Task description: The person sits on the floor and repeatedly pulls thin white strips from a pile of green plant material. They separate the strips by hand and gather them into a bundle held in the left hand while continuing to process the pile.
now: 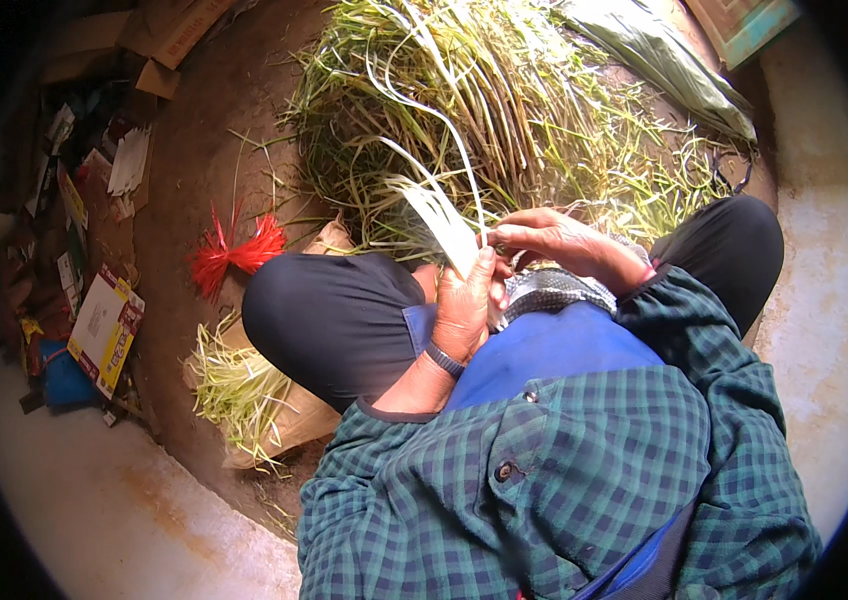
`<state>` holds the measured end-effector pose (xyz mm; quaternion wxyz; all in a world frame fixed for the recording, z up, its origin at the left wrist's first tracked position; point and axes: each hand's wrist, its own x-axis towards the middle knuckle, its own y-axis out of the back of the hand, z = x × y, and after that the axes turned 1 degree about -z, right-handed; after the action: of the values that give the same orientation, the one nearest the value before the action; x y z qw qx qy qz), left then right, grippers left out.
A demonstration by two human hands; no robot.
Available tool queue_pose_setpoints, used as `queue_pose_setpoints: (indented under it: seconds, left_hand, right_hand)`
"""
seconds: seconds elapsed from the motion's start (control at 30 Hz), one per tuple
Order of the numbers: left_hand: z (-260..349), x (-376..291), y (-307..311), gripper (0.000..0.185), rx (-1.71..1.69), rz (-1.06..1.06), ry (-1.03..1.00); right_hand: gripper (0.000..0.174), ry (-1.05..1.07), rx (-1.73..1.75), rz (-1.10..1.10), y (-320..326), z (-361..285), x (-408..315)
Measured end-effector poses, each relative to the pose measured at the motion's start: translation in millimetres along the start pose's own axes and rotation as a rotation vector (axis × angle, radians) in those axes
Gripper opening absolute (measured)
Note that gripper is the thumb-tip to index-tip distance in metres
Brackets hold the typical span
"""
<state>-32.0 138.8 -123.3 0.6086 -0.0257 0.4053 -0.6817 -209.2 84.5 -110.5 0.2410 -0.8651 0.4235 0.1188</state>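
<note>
Between my bent knees, my left hand (pixel 465 300) holds a small sheaf of pale green plant stalks (pixel 442 229), probably garlic scapes. The stalks fan up and away from the fist. My right hand (pixel 562 238) reaches in from the right and pinches one long, curling stalk (pixel 466 157) close to the left thumb. Its lower fingertips are partly hidden. Past the hands lies a large heap of long green and yellowing stalks (pixel 484 127). A grey-and-white checked cloth (pixel 559 289) rests on my lap beneath the right wrist.
Left of my knee are a tied bunch of red plastic strands (pixel 236 247) and a pile of pale stalks (pixel 236 375) on brown sheeting (pixel 311 431). Cardboard boxes (pixel 176 34) and a flattened carton (pixel 105 330) lie farther left. A pale green plastic sheet (pixel 664 64) lies behind the heap.
</note>
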Motion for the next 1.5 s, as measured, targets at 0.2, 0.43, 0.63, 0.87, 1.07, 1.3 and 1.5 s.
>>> queue_pose_setpoints:
  seconds: [0.2,0.43,0.63,0.87,1.07,1.3,1.5]
  left_hand:
    - [15.2,0.7,-2.3,0.013,-0.087,-0.035,0.208]
    - [33.7,15.6,-3.3,0.01,-0.082,-0.157,0.36]
    - [85.3,16.8,-6.1,0.019,-0.076,-0.068,-0.037]
    - [140.8,19.2,2.4,0.035,-0.351,0.171,-0.585]
    - [131.9,24.9,3.1,0.03,-0.292,0.148,-0.501]
    - [125.8,30.4,9.1,0.028,-0.309,0.125,-0.486]
    - [87.2,56.9,12.1,0.021,-0.276,0.091,-0.224]
  right_hand:
    - [0.042,-0.069,0.024,-0.16,-14.4,-13.3,49.0]
    - [0.046,-0.206,-0.078,-0.286,-8.7,-33.6,54.9]
    - [0.044,0.101,0.043,-0.049,42.5,-41.3,80.8]
    - [0.027,0.171,-1.173,0.9,80.4,-23.4,161.4]
    - [0.021,0.25,-0.463,0.684,80.3,-57.6,150.1]
    - [0.014,0.765,-0.343,0.605,75.2,-154.4,22.3]
    - [0.014,0.318,-0.761,0.703,16.1,-46.1,60.2]
